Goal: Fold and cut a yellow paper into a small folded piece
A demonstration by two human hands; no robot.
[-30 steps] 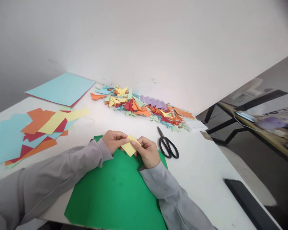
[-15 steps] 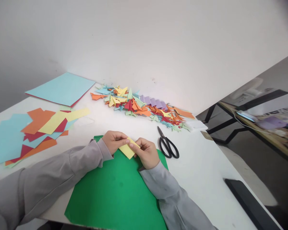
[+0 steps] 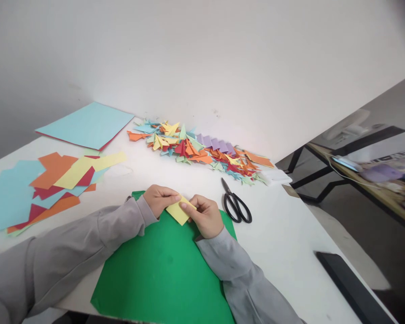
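A small yellow piece of paper [image 3: 181, 213] is pinched between both hands, tilted with one corner pointing down toward me. My left hand [image 3: 160, 198] is closed on its upper left corner, thumb and forefinger together. On the right side, my right hand [image 3: 205, 215] grips the same paper, its thumb lying across the front face and its other fingers partly hidden behind. Beneath both hands lies a green sheet [image 3: 162, 270]. Black-handled scissors [image 3: 235, 204] rest to the right of my right hand, blades pointing away.
Many folded paper planes [image 3: 189, 148] in mixed colours lie along the wall. Loose paper pieces [image 3: 56, 168] overlap at the left, below stacked large blue sheets [image 3: 87, 123]. A dark flat bar [image 3: 349, 283] sits near the right table edge.
The yellow paper has shifted very slightly left and turned a little in my fingers. Both hands keep hold of it, and everything else stays put.
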